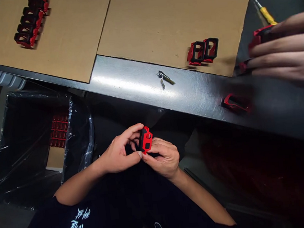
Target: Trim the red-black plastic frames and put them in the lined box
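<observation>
Left hand: your left hand (120, 150) is partly closed around the red-and-black part (144, 141), forefinger at its top edge and thumb at its bottom.
Right hand: your right hand (163, 156) is mostly curled, thumb and forefinger at the part's lower edge.
Held part: it sits between your two hands, just at the fingertips; spanning it by the edges probably keeps it steady and leaves its red face uncovered.
Clipper-like tool: the small metal tool (166, 77) lies beyond your right hand on the metal strip (126, 73), likely there for easy reach.
Paired frames: two frames (204, 51) stand together on cardboard (158, 15), farther out and rightward of your right hand.
Lined bin: the bin (70, 115) is left of your left hand, with red parts (59, 131) in rows, presumably to pack closely.
Co-worker's hand: a blurred hand (283, 51) is well right of yours; its grip you cannot tell.
</observation>
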The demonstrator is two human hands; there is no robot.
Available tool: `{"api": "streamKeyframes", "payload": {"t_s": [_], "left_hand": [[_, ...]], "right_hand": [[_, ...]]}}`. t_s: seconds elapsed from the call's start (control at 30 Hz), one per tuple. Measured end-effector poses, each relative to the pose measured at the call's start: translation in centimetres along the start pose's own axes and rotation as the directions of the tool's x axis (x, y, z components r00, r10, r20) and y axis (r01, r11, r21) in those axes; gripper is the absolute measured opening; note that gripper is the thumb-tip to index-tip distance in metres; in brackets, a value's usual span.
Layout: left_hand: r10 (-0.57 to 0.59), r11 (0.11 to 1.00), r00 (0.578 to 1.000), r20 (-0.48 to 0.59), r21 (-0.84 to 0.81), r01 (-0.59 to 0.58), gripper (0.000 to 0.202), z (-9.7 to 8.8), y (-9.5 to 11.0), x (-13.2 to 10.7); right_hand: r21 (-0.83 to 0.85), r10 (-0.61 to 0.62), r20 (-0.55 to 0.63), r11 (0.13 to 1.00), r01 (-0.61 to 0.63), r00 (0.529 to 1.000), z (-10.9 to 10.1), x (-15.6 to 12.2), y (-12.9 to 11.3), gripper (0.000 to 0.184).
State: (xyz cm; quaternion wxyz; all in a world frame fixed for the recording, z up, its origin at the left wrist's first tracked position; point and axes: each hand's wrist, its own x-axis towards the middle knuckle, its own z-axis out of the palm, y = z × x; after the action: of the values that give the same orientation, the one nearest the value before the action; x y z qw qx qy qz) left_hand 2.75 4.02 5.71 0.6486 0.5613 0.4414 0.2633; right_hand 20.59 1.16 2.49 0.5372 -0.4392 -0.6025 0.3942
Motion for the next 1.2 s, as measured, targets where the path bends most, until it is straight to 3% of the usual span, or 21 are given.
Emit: {"api": "streamKeyframes", "payload": {"t_s": [0.23,0.37,0.5,0.67,0.77,0.9,1.07,1.2], "left_hand": [[0.029,0.993,0.999,-0.019,0.116,-0.027,0.073,-0.1,0.2,-0.2],[0.048,0.987,0.997,-0.062,0.158,-0.038,0.068,-0.2,0.6,-0.4],[0.023,0.982,0.996,-0.087,0.187,-0.007,0.069,-0.2,0.6,-1.0],[0.102,0.947,0.994,-0.028,0.31,-0.089,0.069,0.0,0.1,-1.6],[0.216,0.883,0.976,0.024,0.421,-0.206,0.07,-0.2,-0.2,-1.6],[0.355,0.781,0.932,0.072,0.525,-0.338,0.069,-0.5,-0.3,-1.6],[0.435,0.706,0.897,0.083,0.587,-0.397,0.069,-0.5,-0.7,-1.4],[0.442,0.713,0.894,0.073,0.577,-0.4,0.066,-0.5,-1.0,-1.3]], "right_hand": [[-0.017,-0.004,0.023,1.0,0.005,1.0,0.4,-0.1,0.3,0.012],[0.007,0.096,0.145,0.995,-0.098,0.985,-0.2,0.0,0.0,0.005],[0.149,0.27,0.29,0.935,-0.322,0.918,-1.7,0.3,-0.4,0.018],[0.401,0.506,0.31,0.698,-0.593,0.805,-2.7,0.2,-0.2,0.033],[0.421,0.55,0.368,0.62,-0.661,0.75,-2.6,0.3,-0.4,0.04],[0.396,0.588,0.389,0.589,-0.704,0.71,-2.3,0.5,-1.3,0.043],[0.375,0.601,0.364,0.605,-0.702,0.712,-1.9,0.4,-1.9,0.035],[0.347,0.583,0.349,0.647,-0.679,0.734,-1.8,0.3,-2.2,0.027]]}}
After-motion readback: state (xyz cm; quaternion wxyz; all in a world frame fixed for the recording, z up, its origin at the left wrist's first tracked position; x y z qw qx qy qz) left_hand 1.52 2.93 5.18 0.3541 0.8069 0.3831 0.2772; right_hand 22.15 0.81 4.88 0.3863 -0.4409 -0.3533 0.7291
